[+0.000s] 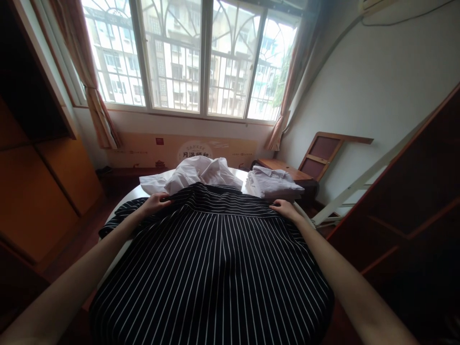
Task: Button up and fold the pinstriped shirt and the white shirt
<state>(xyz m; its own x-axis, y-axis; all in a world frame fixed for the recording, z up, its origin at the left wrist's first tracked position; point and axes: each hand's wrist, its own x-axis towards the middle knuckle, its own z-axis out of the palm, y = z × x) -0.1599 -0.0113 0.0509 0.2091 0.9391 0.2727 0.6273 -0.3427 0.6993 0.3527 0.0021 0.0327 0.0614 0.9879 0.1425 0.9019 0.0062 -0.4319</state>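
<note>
**Black striped shirt (223, 268) stretched between two hands!**

And what a look we have here: deep black cloth, thin white stripes running lengthwise down the body, then turning crosswise over the band at the shoulders. It lies back up over the round white table (133, 193), broad and nearly smooth, its lower part spilling out of the bottom of our view. A sleeve bunches at the left. Our left hand (156, 203) pinches one shoulder, our right hand (285, 209) grips the other between thumb and fingers. Just beyond, we see a rumpled white cloth (201, 171); to its right, a folded white stack (275, 183). Farther back, the barred window (176, 72) pours in daylight.
</note>
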